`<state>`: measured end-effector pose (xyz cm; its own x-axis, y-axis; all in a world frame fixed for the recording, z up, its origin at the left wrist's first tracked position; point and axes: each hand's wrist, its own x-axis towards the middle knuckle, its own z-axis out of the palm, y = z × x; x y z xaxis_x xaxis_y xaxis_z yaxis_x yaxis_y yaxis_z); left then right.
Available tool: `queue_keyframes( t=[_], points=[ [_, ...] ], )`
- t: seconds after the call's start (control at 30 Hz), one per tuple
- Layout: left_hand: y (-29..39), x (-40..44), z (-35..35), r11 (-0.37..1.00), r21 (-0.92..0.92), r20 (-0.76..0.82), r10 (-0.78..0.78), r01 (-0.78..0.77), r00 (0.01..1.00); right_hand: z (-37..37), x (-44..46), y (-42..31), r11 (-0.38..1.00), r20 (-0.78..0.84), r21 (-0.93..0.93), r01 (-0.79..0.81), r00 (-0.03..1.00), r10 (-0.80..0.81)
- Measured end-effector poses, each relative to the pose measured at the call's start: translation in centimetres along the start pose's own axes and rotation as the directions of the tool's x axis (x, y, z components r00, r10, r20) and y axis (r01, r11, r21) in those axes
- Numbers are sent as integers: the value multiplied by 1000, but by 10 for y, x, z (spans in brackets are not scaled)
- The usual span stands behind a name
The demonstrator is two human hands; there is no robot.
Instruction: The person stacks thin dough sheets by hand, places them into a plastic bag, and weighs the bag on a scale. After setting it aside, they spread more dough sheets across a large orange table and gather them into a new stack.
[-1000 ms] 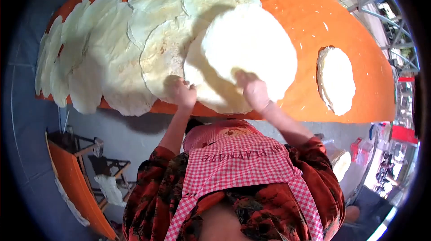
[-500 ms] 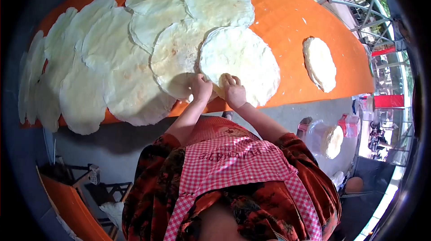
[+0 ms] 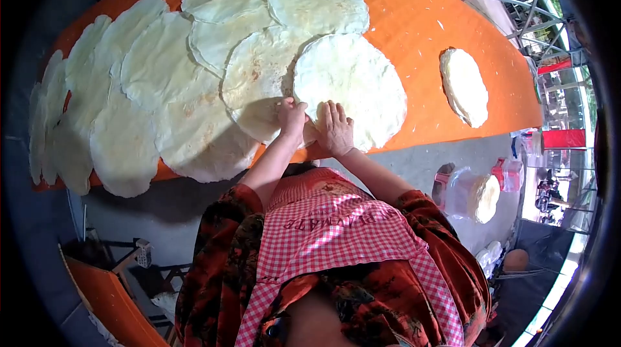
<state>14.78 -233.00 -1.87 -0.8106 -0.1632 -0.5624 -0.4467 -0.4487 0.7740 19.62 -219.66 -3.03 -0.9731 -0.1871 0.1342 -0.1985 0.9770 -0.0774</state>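
Before me a round, pale flatbread (image 3: 359, 85) lies at the front edge of the orange-covered table (image 3: 427, 30). My left hand (image 3: 293, 119) is closed at its near left edge, fingertips pinched together on the rim. On the bread's near side, my right hand (image 3: 336, 131) lies palm down with its fingers stretched forward, touching the surface. A browned flatbread (image 3: 255, 82) is partly under the pale one, with my left hand's shadow across it. The tips of my left fingers are partly hidden.
Several overlapping flatbreads (image 3: 165, 56) spread over the table's left side. A thick oval stack (image 3: 464, 87) sits at the right. Below the table's right end, another pale stack (image 3: 484, 198) stands by clear plastic. A pink checked apron (image 3: 330, 237) covers my front.
My right hand's fingers have gone from curled at the bread's edge to stretched flat on it. My left hand stays closed at the rim. The view has shifted slightly.
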Motion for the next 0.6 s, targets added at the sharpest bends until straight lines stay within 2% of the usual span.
queue_keyframes(
  t=[0.07, 0.1, 0.17, 0.2, 0.27, 0.3, 0.33, 0.37, 0.4, 0.43, 0.47, 0.5, 0.53, 0.6],
  points=[
    [0, 10, -5, 979, -150, 143, -120, 141, 982, 5, 4, 4, 999, 32, -52, -5, 999, 7],
    [1, 11, -6, 967, -191, 207, -129, 169, 970, 2, 6, 4, 999, 13, -42, 1, 1000, 0],
    [2, 11, -8, 964, -188, 316, -123, 189, 941, -6, 12, 3, 1000, -30, -21, 6, 1000, -6],
    [5, 9, -9, 963, -183, 370, -120, 199, 921, -8, 16, 9, 998, 30, 60, -14, 999, 13],
    [4, -1, -19, 989, -150, 232, 53, -18, 971, -14, 33, 40, 974, 151, 217, -68, 988, 36],
    [3, -8, -28, 985, -123, 161, 143, -124, 977, -37, 55, 55, 972, 183, 199, -125, 979, 88],
    [4, -14, -45, 888, 158, 38, 432, -432, 901, -65, 84, 75, 967, 219, 182, -181, 966, 140],
    [1, -13, -71, 779, 283, -67, 598, -560, 798, -77, 112, 107, 967, 195, 169, -191, 968, 157],
    [-5, -7, -99, 628, 463, -133, 747, -625, 652, -99, 137, 129, 946, 82, 216, -244, 969, 231],
    [-16, 4, -127, 726, 339, -231, 680, -598, 695, -144, 156, 131, 959, 125, 215, -184, 979, 160],
    [-14, -4, -143, 762, 437, -312, 626, -477, 715, -183, 162, 116, 949, 28, 292, -115, 993, 112],
    [-9, -13, -148, 866, 343, -335, 474, -363, 814, -213, 168, 98, 985, -4, 168, -27, 1000, 28],
    [-2, -17, -153, 941, 243, -343, 313, -238, 886, -226, 166, 76, 997, -15, 80, 1, 1000, 0],
    [-7, -18, -154, 987, -79, -222, 119, -140, 968, -235, 146, 23, 994, -36, -93, 60, 997, -63]
  ],
)
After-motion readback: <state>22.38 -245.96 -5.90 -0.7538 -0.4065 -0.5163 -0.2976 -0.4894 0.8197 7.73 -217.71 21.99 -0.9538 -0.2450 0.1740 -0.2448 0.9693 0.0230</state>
